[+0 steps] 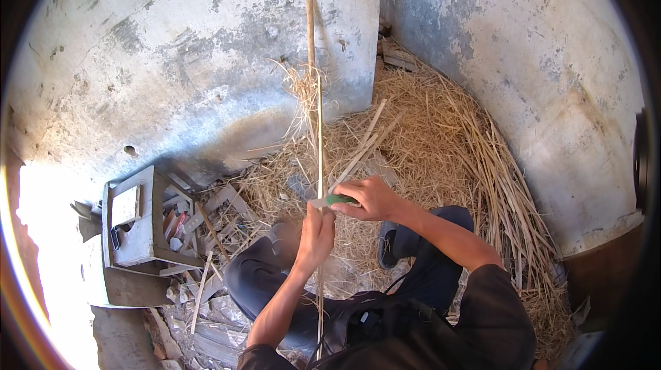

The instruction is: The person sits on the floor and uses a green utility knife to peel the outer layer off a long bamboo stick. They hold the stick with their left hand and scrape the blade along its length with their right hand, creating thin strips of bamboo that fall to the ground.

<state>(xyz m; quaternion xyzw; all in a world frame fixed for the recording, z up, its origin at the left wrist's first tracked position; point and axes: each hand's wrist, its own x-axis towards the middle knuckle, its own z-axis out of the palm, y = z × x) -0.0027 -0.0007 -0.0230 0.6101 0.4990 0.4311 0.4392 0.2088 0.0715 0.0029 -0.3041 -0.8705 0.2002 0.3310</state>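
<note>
The pale strip (319,129) is held mid-scene, running from twelve o'clock down to six, its upper length alongside a wooden pole (310,22) set before the wall (186,46). The strip is gripped by the left hand (315,239), closed around it just below the blade. The green-handled knife (339,199) is clasped in the curled right hand (374,198), its blade pointed toward nine o'clock at the strip. Shaving or scraping seems to be in hand; for the next stroke, a steady blade angle and well-guarded left fingertips are called for. Sideways room is bounded by the left knee (249,277) at eight o'clock and the right knee (452,220) at three; farther out, a battered cabinet (138,236) is seen at nine, heaped straw (441,115) at two.
</note>
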